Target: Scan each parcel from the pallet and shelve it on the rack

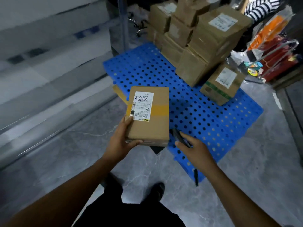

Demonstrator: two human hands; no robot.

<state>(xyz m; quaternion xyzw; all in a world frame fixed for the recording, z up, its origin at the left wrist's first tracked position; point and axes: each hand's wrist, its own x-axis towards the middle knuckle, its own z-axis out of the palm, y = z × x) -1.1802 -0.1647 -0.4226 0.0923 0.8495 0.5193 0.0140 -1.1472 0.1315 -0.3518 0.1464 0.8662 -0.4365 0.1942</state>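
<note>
My left hand [121,141] grips a flat cardboard parcel [152,126] by its near left corner, label side up, with a white shipping label and a yellow tape band across it. To the right of the parcel, my right hand [195,149] holds a dark handheld scanner [177,136], index finger lying along it. Both are above the near corner of a blue perforated pallet [205,118]. A stack of brown parcels [205,36] stands on the pallet's far side. One smaller parcel [223,84] with a green band sits at its right edge.
The grey rack [49,71] runs along the left, blurred by motion, with an upright post [123,22] near the pallet. Bags of colourful goods [275,51] lie at the right. The floor [246,185] is grey marble-patterned. My legs and a shoe [159,189] show below.
</note>
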